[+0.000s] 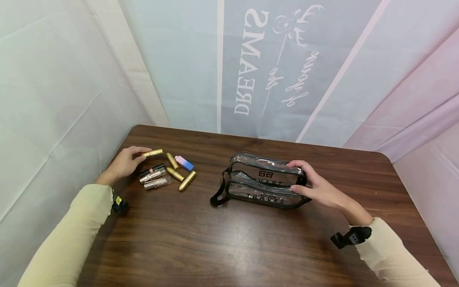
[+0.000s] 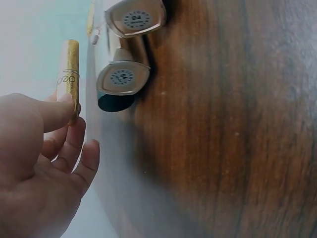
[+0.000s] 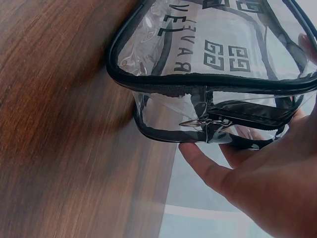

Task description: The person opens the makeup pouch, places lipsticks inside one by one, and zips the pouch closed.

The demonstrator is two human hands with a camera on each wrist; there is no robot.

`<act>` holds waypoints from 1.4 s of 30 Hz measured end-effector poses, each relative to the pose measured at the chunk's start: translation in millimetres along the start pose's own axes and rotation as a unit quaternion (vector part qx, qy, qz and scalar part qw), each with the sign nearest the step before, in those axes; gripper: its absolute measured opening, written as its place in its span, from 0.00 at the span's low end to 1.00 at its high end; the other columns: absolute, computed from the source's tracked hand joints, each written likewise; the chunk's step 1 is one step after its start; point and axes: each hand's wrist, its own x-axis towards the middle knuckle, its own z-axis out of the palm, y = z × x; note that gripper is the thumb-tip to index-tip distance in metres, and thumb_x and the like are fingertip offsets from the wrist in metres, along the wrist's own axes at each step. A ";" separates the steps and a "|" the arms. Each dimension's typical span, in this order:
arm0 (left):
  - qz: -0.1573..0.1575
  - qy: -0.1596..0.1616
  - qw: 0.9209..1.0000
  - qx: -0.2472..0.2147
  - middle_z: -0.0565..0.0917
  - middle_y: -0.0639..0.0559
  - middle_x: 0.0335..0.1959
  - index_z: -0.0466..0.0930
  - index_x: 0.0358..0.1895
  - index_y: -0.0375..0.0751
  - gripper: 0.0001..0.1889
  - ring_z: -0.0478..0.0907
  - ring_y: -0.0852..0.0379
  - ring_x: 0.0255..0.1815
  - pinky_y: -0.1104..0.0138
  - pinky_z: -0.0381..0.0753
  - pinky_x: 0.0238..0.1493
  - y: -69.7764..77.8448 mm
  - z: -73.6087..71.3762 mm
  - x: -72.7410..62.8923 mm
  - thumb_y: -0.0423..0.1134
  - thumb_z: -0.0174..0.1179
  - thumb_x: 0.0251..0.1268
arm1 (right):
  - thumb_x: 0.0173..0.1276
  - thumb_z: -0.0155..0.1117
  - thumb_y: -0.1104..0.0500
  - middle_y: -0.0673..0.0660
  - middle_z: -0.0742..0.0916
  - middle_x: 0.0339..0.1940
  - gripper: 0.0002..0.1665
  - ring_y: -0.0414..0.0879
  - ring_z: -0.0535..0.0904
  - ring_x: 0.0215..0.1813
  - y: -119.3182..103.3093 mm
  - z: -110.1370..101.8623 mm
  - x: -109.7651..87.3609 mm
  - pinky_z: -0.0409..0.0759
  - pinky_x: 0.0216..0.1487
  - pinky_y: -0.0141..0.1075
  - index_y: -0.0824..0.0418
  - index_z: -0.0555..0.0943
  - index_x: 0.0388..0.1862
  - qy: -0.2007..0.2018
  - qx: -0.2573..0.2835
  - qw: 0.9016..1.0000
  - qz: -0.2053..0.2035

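With my left hand [image 1: 125, 161] I pinch one gold tube [image 1: 153, 152] between thumb and fingers, near the far left corner of the bench [image 1: 229, 243]. Close to this hand lie two silver tubes [image 1: 155, 183] and, as it seems, one black tube [image 1: 157, 167], partly hidden. Three other gold tubes [image 1: 187, 181] lie rightward. The fingers of my right hand [image 1: 319, 189] grip the right end of the clear bag [image 1: 267, 185], before the middle of the bench's far edge.
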 end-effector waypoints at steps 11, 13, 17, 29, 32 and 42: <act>0.019 -0.003 1.000 0.004 0.74 0.25 0.62 0.76 0.65 0.30 0.18 0.70 0.27 0.64 0.37 0.70 0.59 13.2 -5.8 -4.0 0.29 0.55 0.77 | 0.74 0.62 0.67 0.54 0.65 0.71 0.33 0.43 0.66 0.64 0.3 -0.2 1.6 0.71 0.56 0.33 0.56 0.63 0.73 -0.002 0.005 1.000 0.006; 0.026 -0.001 1.000 0.004 0.75 0.25 0.62 0.77 0.65 0.30 0.17 0.72 0.28 0.62 0.37 0.70 0.58 17.4 -6.7 -4.3 0.29 0.55 0.77 | 0.75 0.62 0.66 0.54 0.65 0.71 0.32 0.42 0.65 0.64 -0.1 -0.3 1.1 0.71 0.55 0.32 0.56 0.63 0.73 -0.001 0.003 1.000 0.008; 0.037 0.002 0.999 0.008 0.77 0.27 0.59 0.79 0.64 0.32 0.17 0.76 0.34 0.56 0.43 0.74 0.51 29.0 -7.9 -5.2 0.29 0.56 0.77 | 0.74 0.62 0.67 0.54 0.66 0.70 0.32 0.44 0.66 0.63 -0.2 -0.6 0.7 0.71 0.55 0.32 0.56 0.63 0.73 0.001 0.004 1.000 0.008; 0.099 0.013 0.995 -0.017 0.81 0.37 0.54 0.81 0.62 0.34 0.16 0.79 0.45 0.42 0.58 0.77 0.42 71.3 -2.3 -4.6 0.27 0.58 0.74 | 0.74 0.63 0.66 0.54 0.66 0.71 0.33 0.39 0.65 0.65 2.0 1.0 0.4 0.70 0.56 0.30 0.56 0.63 0.73 0.003 0.001 1.000 0.006; 0.119 0.011 0.993 -0.015 0.82 0.38 0.54 0.82 0.61 0.34 0.16 0.77 0.48 0.39 0.63 0.76 0.38 80.6 -1.3 -3.8 0.26 0.58 0.73 | 0.74 0.63 0.66 0.54 0.66 0.71 0.33 0.37 0.64 0.66 2.4 1.2 0.4 0.69 0.57 0.30 0.56 0.63 0.73 0.004 -0.002 1.000 0.005; 0.184 0.007 0.982 -0.036 0.81 0.42 0.52 0.82 0.60 0.34 0.16 0.73 0.52 0.34 0.64 0.73 0.35 114.9 4.9 -1.3 0.24 0.58 0.73 | 0.75 0.63 0.66 0.54 0.65 0.72 0.33 0.37 0.63 0.66 0.9 1.5 -0.1 0.69 0.56 0.31 0.55 0.63 0.73 0.003 -0.004 1.000 0.008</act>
